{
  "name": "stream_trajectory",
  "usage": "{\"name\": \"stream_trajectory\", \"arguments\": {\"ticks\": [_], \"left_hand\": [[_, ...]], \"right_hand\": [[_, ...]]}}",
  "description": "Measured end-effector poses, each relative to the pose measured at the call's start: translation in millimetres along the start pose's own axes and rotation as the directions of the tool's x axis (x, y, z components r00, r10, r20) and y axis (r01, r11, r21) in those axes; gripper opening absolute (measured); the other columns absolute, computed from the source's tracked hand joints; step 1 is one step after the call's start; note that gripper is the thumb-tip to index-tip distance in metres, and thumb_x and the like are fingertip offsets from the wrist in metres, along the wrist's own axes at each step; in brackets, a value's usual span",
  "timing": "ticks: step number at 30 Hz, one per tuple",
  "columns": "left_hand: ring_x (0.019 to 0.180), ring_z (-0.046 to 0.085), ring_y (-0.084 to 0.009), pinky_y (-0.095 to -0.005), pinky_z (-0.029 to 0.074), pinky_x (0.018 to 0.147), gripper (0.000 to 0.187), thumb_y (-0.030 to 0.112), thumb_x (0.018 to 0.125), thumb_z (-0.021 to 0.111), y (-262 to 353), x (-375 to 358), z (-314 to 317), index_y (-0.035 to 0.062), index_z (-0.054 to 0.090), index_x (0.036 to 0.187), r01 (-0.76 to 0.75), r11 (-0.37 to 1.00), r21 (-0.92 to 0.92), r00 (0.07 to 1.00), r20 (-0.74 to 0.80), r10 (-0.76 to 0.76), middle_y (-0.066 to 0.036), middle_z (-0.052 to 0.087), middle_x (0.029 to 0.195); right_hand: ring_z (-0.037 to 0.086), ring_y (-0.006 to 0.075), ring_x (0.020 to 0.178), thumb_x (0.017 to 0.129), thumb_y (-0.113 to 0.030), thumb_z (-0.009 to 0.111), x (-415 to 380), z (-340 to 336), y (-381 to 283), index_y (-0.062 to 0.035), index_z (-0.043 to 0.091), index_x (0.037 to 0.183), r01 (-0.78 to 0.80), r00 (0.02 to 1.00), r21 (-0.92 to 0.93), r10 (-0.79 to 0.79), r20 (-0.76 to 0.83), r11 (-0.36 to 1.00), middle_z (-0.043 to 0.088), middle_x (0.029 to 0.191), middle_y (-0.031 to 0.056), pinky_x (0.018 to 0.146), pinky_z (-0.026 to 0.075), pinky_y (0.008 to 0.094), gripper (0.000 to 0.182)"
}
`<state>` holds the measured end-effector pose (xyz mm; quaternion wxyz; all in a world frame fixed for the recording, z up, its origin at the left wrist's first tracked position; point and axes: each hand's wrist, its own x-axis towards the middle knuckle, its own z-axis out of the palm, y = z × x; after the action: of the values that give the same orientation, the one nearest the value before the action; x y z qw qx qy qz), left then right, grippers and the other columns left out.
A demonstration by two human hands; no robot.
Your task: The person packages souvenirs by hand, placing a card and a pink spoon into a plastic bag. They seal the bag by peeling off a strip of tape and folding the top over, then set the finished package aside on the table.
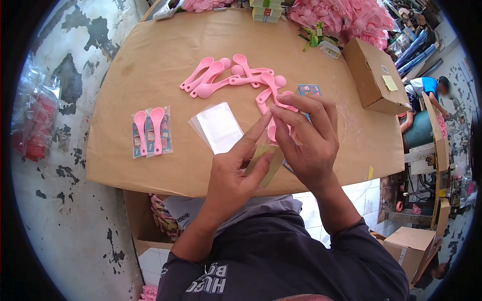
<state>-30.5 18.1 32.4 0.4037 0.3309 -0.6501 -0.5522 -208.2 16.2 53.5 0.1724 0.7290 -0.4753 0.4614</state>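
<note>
My left hand (pixel 236 173) is closed on a see-through plastic bag (pixel 263 165) with a greenish-yellow tint, the thumb lying across it. My right hand (pixel 314 138) comes in from the other side, its thumb and index finger pinched at the bag's upper edge, close to my left fingertips. Just behind the fingers lie pink spoons (pixel 268 83), some partly hidden by my right hand. Left of my hands, a stack of clear plastic bags (pixel 221 128) rests on the table. Farther left, two pink spoons (pixel 152 131) lie in clear bags with printed blue cards.
Brown paper covers the table (pixel 130 75). More pink spoons (pixel 216 75) are piled loosely across its middle. At the back right are a pink heap of bagged spoons (pixel 346 17) and a cardboard box (pixel 376 75). Another person (pixel 424 90) bends over at the far right.
</note>
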Motion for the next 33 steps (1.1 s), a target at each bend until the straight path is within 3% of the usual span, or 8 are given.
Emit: {"name": "stream_trajectory", "arguments": {"ticks": [6,9,11,13,16,19,25,33], "left_hand": [[0.060,0.035,-0.0088,-0.0219,0.035,0.061,0.067,0.006,0.092,0.069,0,-2,0,0.0120,0.047,0.156,0.021,0.995,0.102,1.000,0.011,-0.022,-0.002,0.034,0.061],[0.061,0.037,-0.0084,-0.0207,0.033,0.060,0.067,0.006,0.092,0.070,-4,-1,-4,0.0092,0.047,0.155,0.001,0.994,0.110,0.999,0.052,-0.007,-0.003,0.042,0.060],[0.080,0.063,-0.0039,-0.0199,0.051,0.069,0.058,0.002,0.098,0.067,-7,-2,-6,0.0010,0.047,0.153,0.054,0.993,-0.104,0.996,0.081,-0.046,-0.008,0.075,0.090],[0.078,0.064,-0.0057,-0.0218,0.054,0.072,0.052,0.005,0.099,0.066,-1,-2,-2,0.0011,0.051,0.149,0.108,0.967,-0.232,0.994,0.031,-0.103,-0.007,0.075,0.090],[0.083,0.069,-0.0106,-0.0266,0.060,0.078,0.040,0.008,0.102,0.064,1,-1,-7,-0.0010,0.057,0.140,0.160,0.905,-0.395,0.982,-0.026,-0.185,-0.008,0.074,0.098],[0.094,0.072,-0.0137,-0.0287,0.062,0.082,0.031,0.007,0.102,0.063,-5,4,-8,-0.0049,0.060,0.131,0.072,0.887,-0.456,0.988,-0.086,-0.125,-0.012,0.073,0.108],[0.103,0.069,-0.0138,-0.0280,0.061,0.084,0.027,0.006,0.103,0.062,-10,7,-6,-0.0068,0.062,0.126,-0.067,0.884,-0.462,0.988,-0.152,-0.004,-0.015,0.071,0.114],[0.100,0.070,-0.0131,-0.0274,0.058,0.085,0.028,0.008,0.103,0.063,-6,4,-17,-0.0078,0.064,0.126,-0.029,0.927,-0.373,0.990,-0.139,-0.025,-0.015,0.074,0.111]], "right_hand": [[0.066,0.0283,0.099,0.075,0.003,0.076,4,-3,7,-0.0034,0.072,0.095,-0.074,0.997,0.091,0.073,0.014,0.993,0.071,0.106,0.0080,0.087,0.052,0.0378,0.022],[0.069,0.0277,0.098,0.080,0.003,0.073,2,-8,17,-0.0029,0.070,0.096,-0.242,0.968,0.242,0.252,-0.008,0.939,0.072,0.106,0.0110,0.088,0.053,0.0378,0.018],[0.070,0.0277,0.096,0.084,0.003,0.070,4,-11,24,-0.0026,0.069,0.098,-0.342,0.929,0.316,0.369,-0.028,0.885,0.072,0.105,0.0129,0.089,0.054,0.0381,0.015],[0.072,0.0252,0.094,0.093,0.004,0.061,9,-15,31,-0.0016,0.063,0.100,-0.384,0.706,0.829,0.708,-0.019,0.406,0.072,0.104,0.0159,0.088,0.055,0.0366,0.009],[0.070,0.0211,0.090,0.097,0.007,0.049,5,-29,38,-0.0009,0.058,0.099,-0.235,0.655,0.952,0.756,0.006,0.196,0.071,0.098,0.0143,0.086,0.055,0.0339,0.012],[0.065,0.0136,0.080,0.096,0.006,0.046,-10,-36,42,-0.0024,0.054,0.095,-0.391,0.798,0.920,0.499,0.338,0.003,0.067,0.093,0.0112,0.075,0.052,0.0261,0.012],[0.059,0.0043,0.083,0.099,-0.009,0.065,-16,-17,-9,-0.0005,0.066,0.118,-0.751,0.657,0.567,0.457,0.599,0.338,0.065,0.093,-0.0001,0.071,0.046,0.0205,0.021],[0.063,0.0057,0.091,0.099,-0.015,0.072,-17,-11,3,-0.0007,0.071,0.111,-0.747,0.642,0.635,0.463,0.611,0.196,0.070,0.101,0.0015,0.076,0.049,0.0231,0.019]]}}
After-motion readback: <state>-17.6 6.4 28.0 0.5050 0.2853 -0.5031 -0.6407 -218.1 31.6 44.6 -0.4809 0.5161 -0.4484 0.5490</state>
